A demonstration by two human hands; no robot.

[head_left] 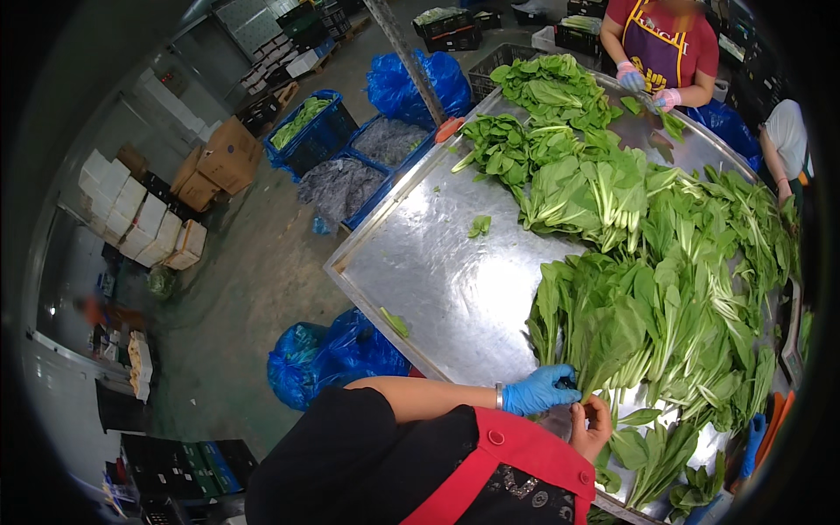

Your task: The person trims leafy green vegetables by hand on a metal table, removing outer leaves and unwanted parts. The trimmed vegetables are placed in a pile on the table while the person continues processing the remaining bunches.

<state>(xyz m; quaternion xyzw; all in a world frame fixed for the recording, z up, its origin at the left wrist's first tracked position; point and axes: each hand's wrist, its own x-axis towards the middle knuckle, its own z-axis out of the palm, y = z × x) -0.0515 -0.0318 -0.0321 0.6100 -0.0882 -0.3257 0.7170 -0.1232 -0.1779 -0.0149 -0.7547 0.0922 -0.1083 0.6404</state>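
My left hand (535,391), in a blue glove, is closed near the table's front edge, with a small dark thing (567,382) at its fingertips that I cannot make out. Close beside it, my bare right hand (591,427) pinches the stem end of a leafy green (615,339), whose broad leaves point away from me. Loose leafy greens (669,306) with pale stems lie heaped beyond and to the right of both hands. A few smaller greens (652,451) rest on the metal table (437,262) just right of my right hand.
Across the table a co-worker's gloved hands (649,90) handle greens. At the far right shows another person's leg (787,140). Orange handles (773,429) and a blue-handled tool (752,444) lie at the right edge. Blue bags (328,354) and blue crates (319,131) stand left of the table.
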